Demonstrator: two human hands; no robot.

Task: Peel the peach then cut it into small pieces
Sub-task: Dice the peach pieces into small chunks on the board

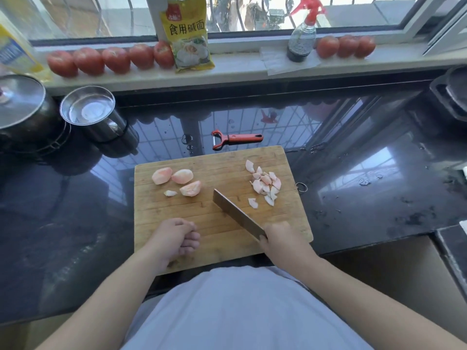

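A: What is the room like?
B: It is a kitchen by a window. The tabletop (353,198) is dark and shiny, and the window bars show in it like in a mirror. A wooden cutting board (177,213) lies on it, close to the person.

A: What is on the window sill?
B: A row of tomatoes (111,60), a yellow packet (188,39), and a spray bottle (302,39) with a red top. There are more tomatoes to the right of the bottle.

A: And on the tabletop?
B: A red peeler (236,139) lies just behind the board. A steel cup (92,113) and a pot with a lid (20,102) stand at the left.

A: Where is the peach?
B: On the board, with no skin on it. Three big peach chunks (180,180) and one small bit sit at the back left. A pile of small peach pieces (265,184) sits at the back right. They look pale pink.

A: What are the hands doing?
B: The right hand (283,242) grips the knife (236,214). The blade points to the middle of the board, between the chunks and the pile. The left hand (177,238) is curled into a loose fist on the board and holds nothing.

A: Can you see everything?
B: No. The knife handle is hidden inside the hand. The pot at the left is cut off by the edge. The dark thing at the far right is cut off too, and I cannot tell what it is.
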